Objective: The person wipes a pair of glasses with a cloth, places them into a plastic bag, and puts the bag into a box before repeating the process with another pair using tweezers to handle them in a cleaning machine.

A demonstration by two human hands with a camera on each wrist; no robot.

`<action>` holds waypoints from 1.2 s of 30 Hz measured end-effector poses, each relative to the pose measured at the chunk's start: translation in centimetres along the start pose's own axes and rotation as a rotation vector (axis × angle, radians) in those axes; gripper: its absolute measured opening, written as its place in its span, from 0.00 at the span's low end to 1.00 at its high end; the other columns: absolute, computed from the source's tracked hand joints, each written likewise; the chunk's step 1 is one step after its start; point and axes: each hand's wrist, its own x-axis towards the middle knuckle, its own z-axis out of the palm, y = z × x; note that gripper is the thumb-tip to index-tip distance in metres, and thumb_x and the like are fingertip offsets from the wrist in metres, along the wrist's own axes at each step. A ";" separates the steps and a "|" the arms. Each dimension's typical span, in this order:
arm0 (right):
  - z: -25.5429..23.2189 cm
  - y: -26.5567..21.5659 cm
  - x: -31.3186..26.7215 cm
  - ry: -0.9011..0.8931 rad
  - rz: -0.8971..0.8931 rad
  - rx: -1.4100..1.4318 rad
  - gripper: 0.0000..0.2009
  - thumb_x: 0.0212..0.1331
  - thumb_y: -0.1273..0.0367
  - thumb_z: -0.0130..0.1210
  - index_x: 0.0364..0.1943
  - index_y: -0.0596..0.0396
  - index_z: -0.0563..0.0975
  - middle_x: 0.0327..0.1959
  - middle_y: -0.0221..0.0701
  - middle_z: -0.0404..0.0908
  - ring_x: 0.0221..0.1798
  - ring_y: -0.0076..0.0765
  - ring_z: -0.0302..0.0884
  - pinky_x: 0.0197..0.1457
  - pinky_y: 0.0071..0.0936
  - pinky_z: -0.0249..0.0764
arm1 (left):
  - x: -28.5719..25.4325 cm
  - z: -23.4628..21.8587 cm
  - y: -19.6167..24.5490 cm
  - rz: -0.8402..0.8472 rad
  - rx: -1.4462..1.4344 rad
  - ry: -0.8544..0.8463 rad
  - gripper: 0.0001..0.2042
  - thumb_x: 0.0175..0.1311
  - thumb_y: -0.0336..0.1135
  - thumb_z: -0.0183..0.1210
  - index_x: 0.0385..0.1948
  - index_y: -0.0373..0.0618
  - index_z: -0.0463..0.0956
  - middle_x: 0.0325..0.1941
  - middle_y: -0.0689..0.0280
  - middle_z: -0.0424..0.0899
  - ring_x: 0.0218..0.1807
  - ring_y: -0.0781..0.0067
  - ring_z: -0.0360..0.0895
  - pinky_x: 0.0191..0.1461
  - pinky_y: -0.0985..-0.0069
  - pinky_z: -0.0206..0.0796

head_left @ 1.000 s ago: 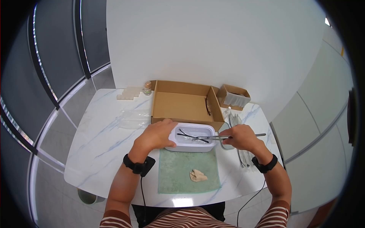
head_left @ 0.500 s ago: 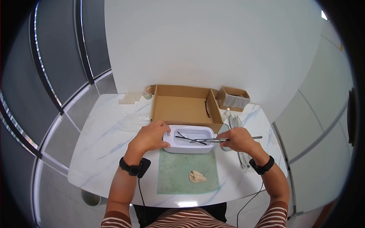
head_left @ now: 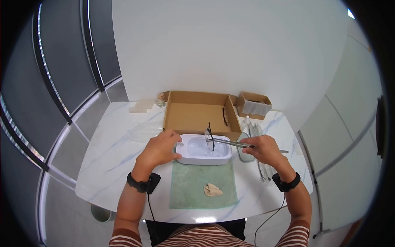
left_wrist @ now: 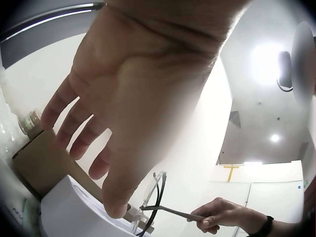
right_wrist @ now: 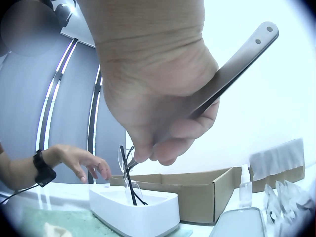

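Observation:
My right hand [head_left: 262,149] grips a pair of long metal tweezers [right_wrist: 242,61] near their middle. Their tips pinch a pair of eyeglasses [head_left: 213,144] with clear lenses and dark temples, tilted upright over a white oblong basin [head_left: 203,161]. The lower part of the glasses overlaps the basin's hollow in the head view. Beside the basin's left end is my left hand [head_left: 158,149], fingers and thumb spread apart and holding nothing; in the right wrist view it hovers a little off the wall.
Behind the basin stands an open cardboard box [head_left: 195,117] with another pair of glasses [head_left: 225,116] inside. A green mat [head_left: 189,185] with a crumpled beige cloth [head_left: 212,189] lies in front. To the right are a pale case [head_left: 245,155], a spray bottle [right_wrist: 245,190] and bagged items [right_wrist: 289,205].
The glasses, lying across the basin earlier, have been lifted and turned upright by the tweezers. My left hand has slid left from the basin's rim and let go.

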 end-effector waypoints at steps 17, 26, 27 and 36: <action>2.2 1.0 1.3 -0.093 -0.070 -0.084 0.16 0.54 0.62 0.70 0.48 0.38 0.88 0.29 0.37 0.86 0.35 0.50 0.82 0.39 0.43 0.76 | -1.3 2.1 0.2 0.025 0.116 0.010 0.29 0.50 0.39 0.75 0.58 0.51 0.78 0.62 0.59 0.75 0.62 0.52 0.76 0.63 0.58 0.71; 0.3 0.3 2.7 -0.317 -0.047 -0.187 0.17 0.53 0.60 0.70 0.49 0.40 0.87 0.36 0.39 0.88 0.44 0.49 0.85 0.49 0.42 0.78 | -1.5 2.1 0.3 0.039 0.151 0.027 0.30 0.50 0.39 0.76 0.58 0.50 0.77 0.62 0.60 0.75 0.61 0.54 0.76 0.61 0.60 0.73; 0.2 0.3 2.8 -0.319 -0.046 -0.187 0.17 0.53 0.60 0.70 0.49 0.40 0.87 0.36 0.39 0.88 0.44 0.49 0.85 0.49 0.42 0.78 | -1.5 2.1 0.4 0.038 0.156 0.022 0.30 0.50 0.39 0.76 0.58 0.50 0.77 0.62 0.60 0.75 0.61 0.53 0.77 0.61 0.60 0.73; 0.1 0.8 2.9 -0.351 -0.032 -0.172 0.17 0.53 0.60 0.70 0.48 0.39 0.88 0.37 0.38 0.88 0.44 0.48 0.85 0.50 0.41 0.79 | -1.3 2.1 0.4 0.062 0.217 -0.007 0.30 0.51 0.39 0.75 0.59 0.50 0.76 0.62 0.57 0.74 0.59 0.50 0.76 0.60 0.57 0.72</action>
